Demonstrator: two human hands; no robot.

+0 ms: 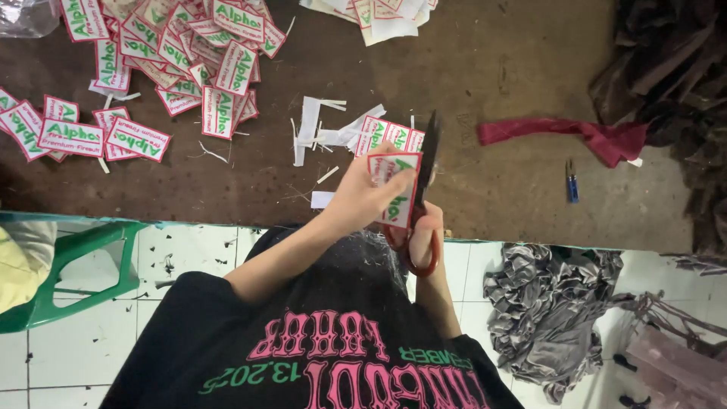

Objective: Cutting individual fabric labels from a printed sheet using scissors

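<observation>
My left hand (362,198) pinches a white cloth label (397,185) with a red border and green lettering, held upright above the table's near edge. My right hand (425,227) grips red-handled scissors (422,204); the dark blades point up along the label's right side. Just beyond lie a strip of uncut labels (388,133) and white offcuts (314,125) on the brown table (492,68).
A heap of cut labels (182,53) covers the far left of the table, with more at the top middle (379,15). A red cloth strip (564,132), a small blue lighter (572,182), dark fabric (666,68), a green stool (83,265) and grey cloth on the tiled floor (545,303) surround me.
</observation>
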